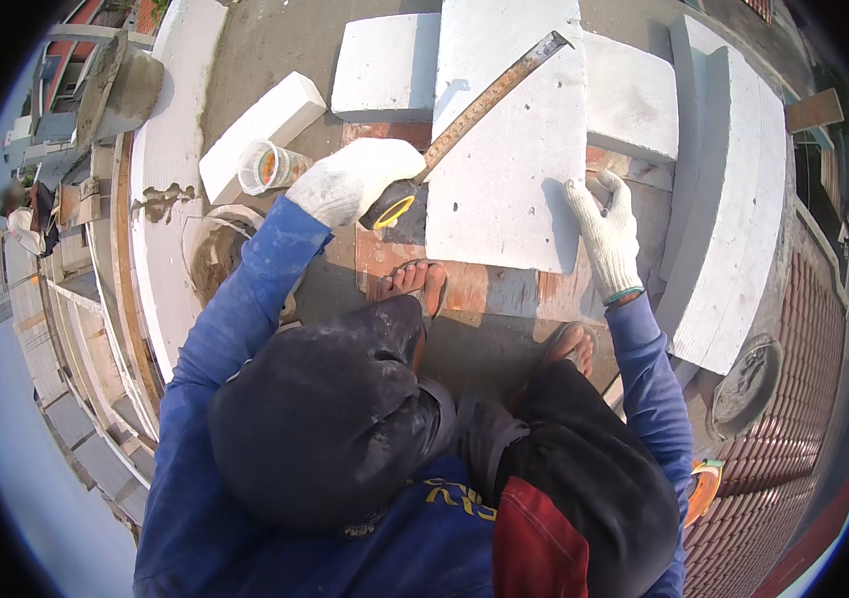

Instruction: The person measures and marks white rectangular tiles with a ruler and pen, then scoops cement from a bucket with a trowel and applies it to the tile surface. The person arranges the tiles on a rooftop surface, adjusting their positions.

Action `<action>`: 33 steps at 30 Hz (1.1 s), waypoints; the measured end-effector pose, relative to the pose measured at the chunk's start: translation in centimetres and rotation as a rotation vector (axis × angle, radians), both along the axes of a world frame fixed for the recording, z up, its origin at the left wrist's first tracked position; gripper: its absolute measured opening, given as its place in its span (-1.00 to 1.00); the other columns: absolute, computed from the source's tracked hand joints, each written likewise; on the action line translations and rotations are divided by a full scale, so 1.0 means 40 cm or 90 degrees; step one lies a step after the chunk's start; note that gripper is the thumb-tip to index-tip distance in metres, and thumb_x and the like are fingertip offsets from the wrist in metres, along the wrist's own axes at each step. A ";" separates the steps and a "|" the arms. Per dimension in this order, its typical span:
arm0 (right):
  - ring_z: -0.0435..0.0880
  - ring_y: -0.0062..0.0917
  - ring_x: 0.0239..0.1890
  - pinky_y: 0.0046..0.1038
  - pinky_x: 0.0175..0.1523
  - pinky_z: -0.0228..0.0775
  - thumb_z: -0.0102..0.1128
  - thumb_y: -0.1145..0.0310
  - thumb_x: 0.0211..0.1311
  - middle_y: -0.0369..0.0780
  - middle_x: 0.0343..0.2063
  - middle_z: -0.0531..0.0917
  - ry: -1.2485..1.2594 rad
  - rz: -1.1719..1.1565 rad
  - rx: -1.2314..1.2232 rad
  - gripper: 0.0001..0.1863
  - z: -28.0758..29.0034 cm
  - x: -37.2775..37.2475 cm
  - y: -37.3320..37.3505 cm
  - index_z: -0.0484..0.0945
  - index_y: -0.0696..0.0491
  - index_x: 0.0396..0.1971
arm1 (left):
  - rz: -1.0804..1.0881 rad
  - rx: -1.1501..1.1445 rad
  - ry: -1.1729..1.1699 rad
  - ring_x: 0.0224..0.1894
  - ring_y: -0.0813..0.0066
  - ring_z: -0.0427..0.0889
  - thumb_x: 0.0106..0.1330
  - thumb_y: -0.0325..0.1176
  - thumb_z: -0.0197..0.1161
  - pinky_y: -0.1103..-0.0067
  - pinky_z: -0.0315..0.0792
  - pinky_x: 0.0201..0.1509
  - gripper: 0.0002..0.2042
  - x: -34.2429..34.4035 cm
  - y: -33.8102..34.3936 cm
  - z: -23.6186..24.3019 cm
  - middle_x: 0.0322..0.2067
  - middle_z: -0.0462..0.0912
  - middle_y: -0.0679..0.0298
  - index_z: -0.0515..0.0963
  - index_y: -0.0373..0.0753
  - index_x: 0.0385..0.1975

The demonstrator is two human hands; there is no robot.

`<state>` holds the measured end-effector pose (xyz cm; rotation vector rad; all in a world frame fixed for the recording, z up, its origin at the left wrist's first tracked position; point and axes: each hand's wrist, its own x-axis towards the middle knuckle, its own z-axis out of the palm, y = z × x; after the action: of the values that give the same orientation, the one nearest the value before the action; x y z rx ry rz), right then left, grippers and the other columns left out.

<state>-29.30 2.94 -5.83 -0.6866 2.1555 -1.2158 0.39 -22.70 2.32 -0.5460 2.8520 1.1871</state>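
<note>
A large white lightweight block (509, 199) lies flat in front of me. My left hand (360, 179), in a white knit glove, is closed around a black and yellow tape measure (392, 206) beside the block's left edge. The tape's worn, rusty blade (494, 105) is drawn out and slants across the block toward its far right edge, the hooked end free. My right hand (610, 237), also gloved, is at the block's right edge with thumb and fingers apart, holding nothing. Whether its fingertips touch the block cannot be made out.
More white blocks lie beyond (385, 65) and to the right (718, 209). At the left are a smaller block (265, 135), a plastic cup (270, 167) and a mortar-stained bucket (215, 249). A round basin (746, 389) sits at right, above roof tiles (793, 399). A person (31, 219) is far left.
</note>
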 end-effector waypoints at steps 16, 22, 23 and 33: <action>0.78 -0.34 0.26 -0.28 0.37 0.59 0.68 -0.05 0.34 0.00 0.26 0.76 -0.138 0.040 0.036 -0.09 0.035 0.108 0.212 0.48 0.18 0.49 | -0.241 -0.035 -0.059 0.10 -0.10 0.77 0.36 -0.40 0.37 0.23 0.66 0.21 -0.72 -0.023 0.170 -0.005 0.05 0.76 0.01 0.72 -0.24 0.04; 0.73 -0.34 0.29 -0.28 0.42 0.54 0.64 0.05 0.39 -0.01 0.23 0.74 -0.187 0.028 -0.035 -0.15 -0.004 0.151 0.263 0.45 0.19 0.48 | -0.312 -0.036 -0.042 0.10 -0.12 0.74 0.43 -0.39 0.27 0.20 0.65 0.21 -0.76 -0.014 0.152 -0.036 0.01 0.76 0.04 0.71 -0.25 0.02; 0.72 -0.34 0.28 -0.28 0.43 0.52 0.63 0.06 0.41 -0.03 0.22 0.74 -0.195 0.027 -0.027 -0.18 0.000 0.153 0.259 0.46 0.19 0.47 | -0.315 -0.050 -0.018 0.08 -0.10 0.75 0.42 -0.39 0.27 0.21 0.66 0.17 -0.78 -0.013 0.128 -0.046 -0.01 0.75 0.05 0.70 -0.24 -0.01; 0.71 -0.33 0.29 -0.27 0.43 0.52 0.59 0.10 0.43 -0.05 0.21 0.73 -0.164 0.019 -0.009 -0.21 -0.078 0.151 0.266 0.44 0.18 0.47 | 0.095 -0.152 -0.260 -0.09 -0.11 0.77 0.56 -0.08 0.09 0.08 0.59 0.02 -0.65 -0.230 -0.202 0.170 -0.22 0.81 0.04 0.75 -0.17 -0.20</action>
<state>-23.27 13.59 -8.95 -0.5345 1.9201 -1.2316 -8.81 -30.79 9.13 -0.9039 2.6415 0.6496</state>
